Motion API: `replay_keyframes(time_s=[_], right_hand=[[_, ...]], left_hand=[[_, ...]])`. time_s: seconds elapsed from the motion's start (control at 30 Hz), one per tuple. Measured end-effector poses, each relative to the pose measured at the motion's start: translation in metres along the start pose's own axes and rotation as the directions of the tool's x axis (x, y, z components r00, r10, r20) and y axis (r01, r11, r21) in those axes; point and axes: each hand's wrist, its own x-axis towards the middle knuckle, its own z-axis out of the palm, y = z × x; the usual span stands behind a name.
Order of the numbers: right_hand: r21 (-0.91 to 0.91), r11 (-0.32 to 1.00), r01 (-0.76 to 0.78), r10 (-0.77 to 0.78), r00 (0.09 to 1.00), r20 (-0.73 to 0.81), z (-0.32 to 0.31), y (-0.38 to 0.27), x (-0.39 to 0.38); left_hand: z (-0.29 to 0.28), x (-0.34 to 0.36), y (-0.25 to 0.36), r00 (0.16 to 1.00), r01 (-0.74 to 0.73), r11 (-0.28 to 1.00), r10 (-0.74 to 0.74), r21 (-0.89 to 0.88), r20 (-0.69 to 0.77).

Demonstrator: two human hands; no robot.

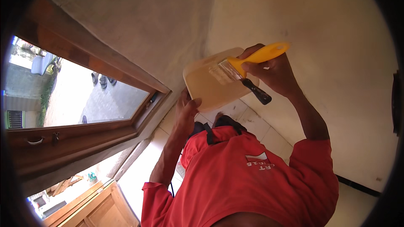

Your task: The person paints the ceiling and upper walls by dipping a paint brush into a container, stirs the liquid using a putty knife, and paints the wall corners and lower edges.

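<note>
My left hand (188, 107) is closed on the near left rim of a pale, translucent plastic tub (194, 64), thumb on the outside. The tub is tilted toward me. In my right hand (269, 69) is a flat paintbrush with a yellow handle (271, 51), gripped low near its metal band. Its pale bristles (221, 75) lie over or inside the tub; whether they touch the contents cannot be told. A black tool handle (257, 92) sticks out past the tub's right rim, just below the brush. The other end of that tool is hidden.
A plain wall corner (206, 21) rises just beyond the tub. On the left is a wooden window frame (139, 120) with a metal latch (35, 141), and shoes (103, 80) show outside. Below, a wooden panelled door (101, 208) stands near the tiled floor (259, 122).
</note>
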Motion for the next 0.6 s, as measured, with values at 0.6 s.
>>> replay_keyframes(time_s=[0.6], right_hand=[[0.85, 0.514, -0.117, 0.373, 0.923, -0.098, -0.079, 0.053, 0.025]], left_hand=[[0.034, 0.036, 0.025, 0.996, -0.018, 0.99, 0.03, -0.141, 0.08]])
